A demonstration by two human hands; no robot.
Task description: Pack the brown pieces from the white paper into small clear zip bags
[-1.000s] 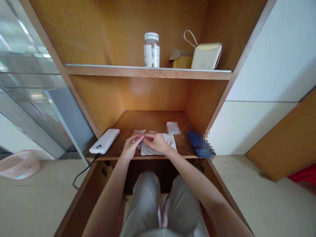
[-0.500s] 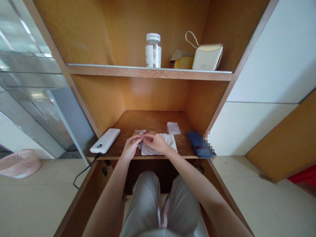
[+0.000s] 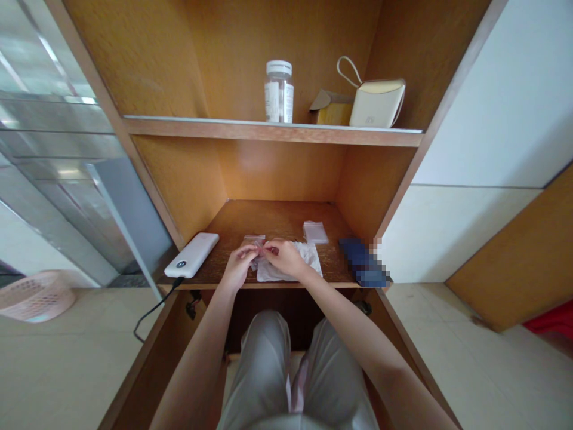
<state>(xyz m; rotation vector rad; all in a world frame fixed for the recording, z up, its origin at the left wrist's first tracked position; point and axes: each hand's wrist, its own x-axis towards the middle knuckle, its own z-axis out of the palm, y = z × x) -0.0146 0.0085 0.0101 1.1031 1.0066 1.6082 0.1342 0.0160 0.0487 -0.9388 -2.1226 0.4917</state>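
Note:
Close together over the lower shelf, my left hand (image 3: 238,264) and my right hand (image 3: 285,258) pinch a small clear plastic bag (image 3: 259,244) between their fingertips. Any contents are too small to make out. Beneath my right hand lies a crumpled white sheet (image 3: 311,257), perhaps tissue or thin plastic, partly covered by the hand. Another clear zip bag (image 3: 253,237) rests just behind my left fingers. Farther back on the right are small clear zip bags (image 3: 316,233), lying flat in a pile.
A white power bank (image 3: 192,255) with a black cable (image 3: 154,309) lies at the shelf's left edge. On the right is a dark blue, blurred-out object (image 3: 362,261). The upper shelf (image 3: 268,131) holds a clear bottle (image 3: 279,92), a yellow box (image 3: 332,108) and a cream pouch (image 3: 377,104).
Both hands stay in nearly the same place, with only slight finger movement at the small bag. The whole view has shifted very slightly.

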